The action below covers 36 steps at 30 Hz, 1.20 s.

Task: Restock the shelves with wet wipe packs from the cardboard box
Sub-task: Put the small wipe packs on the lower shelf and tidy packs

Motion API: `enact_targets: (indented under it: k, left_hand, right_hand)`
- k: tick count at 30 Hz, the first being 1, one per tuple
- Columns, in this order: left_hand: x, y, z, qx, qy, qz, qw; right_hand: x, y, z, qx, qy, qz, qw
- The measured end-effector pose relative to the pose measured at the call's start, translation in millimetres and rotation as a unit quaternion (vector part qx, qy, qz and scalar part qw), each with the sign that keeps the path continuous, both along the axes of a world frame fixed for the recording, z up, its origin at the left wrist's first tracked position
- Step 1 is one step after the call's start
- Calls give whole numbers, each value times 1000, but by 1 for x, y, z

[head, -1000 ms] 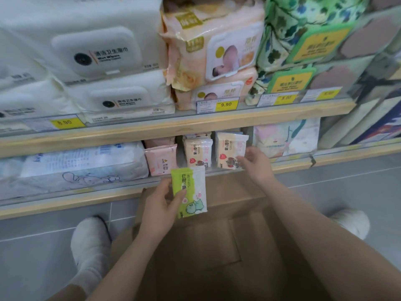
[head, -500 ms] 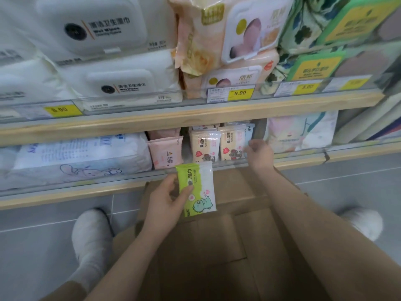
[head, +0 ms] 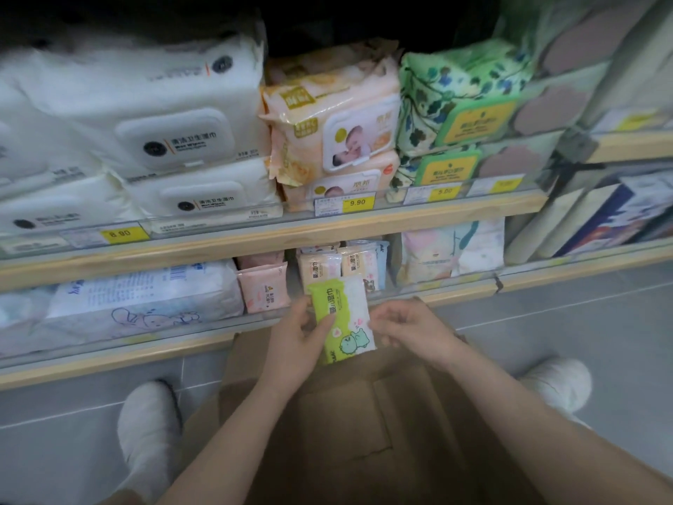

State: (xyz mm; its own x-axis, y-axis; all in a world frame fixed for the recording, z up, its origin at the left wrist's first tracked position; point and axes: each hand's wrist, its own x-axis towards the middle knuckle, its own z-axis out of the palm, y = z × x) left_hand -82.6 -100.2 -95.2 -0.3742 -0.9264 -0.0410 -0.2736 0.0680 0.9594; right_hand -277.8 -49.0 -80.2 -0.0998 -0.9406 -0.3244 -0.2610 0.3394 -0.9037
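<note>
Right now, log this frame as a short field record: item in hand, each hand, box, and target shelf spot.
item: green wet wipe pack, upright, in front of the lower shelf
left hand: grips the pack's left edge
right hand: fingers curled at the pack's right edge; contact unclear
cardboard box: on the floor below the hands, contents not visible
shelf spot: small beige packs stand directly behind it

Green-and-white wet wipe pack: glossy plastic film. Cardboard box: matt brown paperboard. Shelf edges: pale, smooth wood-look finish behind clear plastic price strips. Floor: smooth grey tile. Slippers: white fleecy cloth.
</note>
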Motion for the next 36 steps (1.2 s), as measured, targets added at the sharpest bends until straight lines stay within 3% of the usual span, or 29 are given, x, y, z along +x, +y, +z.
enact_targets:
  k: [9,17,25,28,32,36]
  left_hand:
    - [-30,-15,-16,-10,-7,-43,999]
    - [-16,-27,-55,42,-65,-17,997]
    - [-6,-36,-68,36,-95,-12,995]
    - [-7,-34,-65,29,-103,-16,994]
    - [-5,-30,-63,-20,-177,-80,981]
    - [-10,-18,-64,-72,-320,-168,930]
  right_hand:
    - [-23,-15,-14,1,31,10,999]
    - [-46,-74,-48,-83,192,-104,972]
    - [-45,-105,-97,-2,274,-196,942]
    - [-44,-105,-93,8,298,-175,939]
    - [-42,-81,-72,2,300,-140,943]
    - [-43,-33,-60,77,337,-60,937]
